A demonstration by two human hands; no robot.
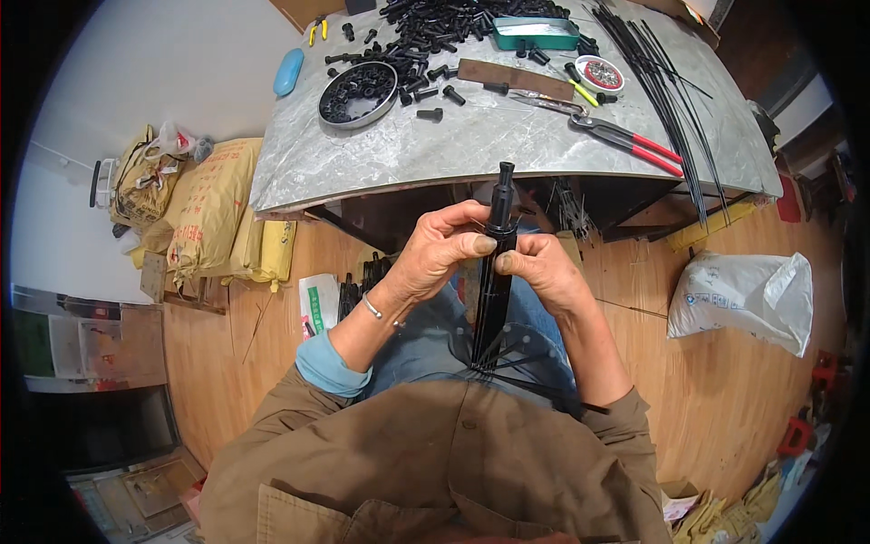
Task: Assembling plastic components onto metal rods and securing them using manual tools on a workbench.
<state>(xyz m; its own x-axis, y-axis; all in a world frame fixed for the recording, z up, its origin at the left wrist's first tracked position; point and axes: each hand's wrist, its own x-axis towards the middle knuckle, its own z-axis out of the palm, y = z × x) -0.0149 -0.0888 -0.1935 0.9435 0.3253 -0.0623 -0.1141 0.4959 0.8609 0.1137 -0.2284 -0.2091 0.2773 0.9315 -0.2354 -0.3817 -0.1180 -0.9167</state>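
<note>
Between my hands, over my lap, a black umbrella frame (491, 304) stands nearly upright, its thin ribs spreading out near my apron. A stepped black plastic fitting (502, 201) tops it. My left hand (446, 247) grips the frame just below that fitting, thumb pressed against its side. From the other side my right hand (542, 267) pinches the frame a little lower, with thumb and bent fingers. Fine wire ends show by the fingertips; what exactly they press on is hidden.
On the grey table (362, 168) lie a heap of black plastic fittings (439, 32), a round dish (358, 95), red-handled pincers (625, 143), a green tin (536, 34) and long black rods (666, 91). Yellow sacks (213, 208) stand left, a white sack (743, 299) right.
</note>
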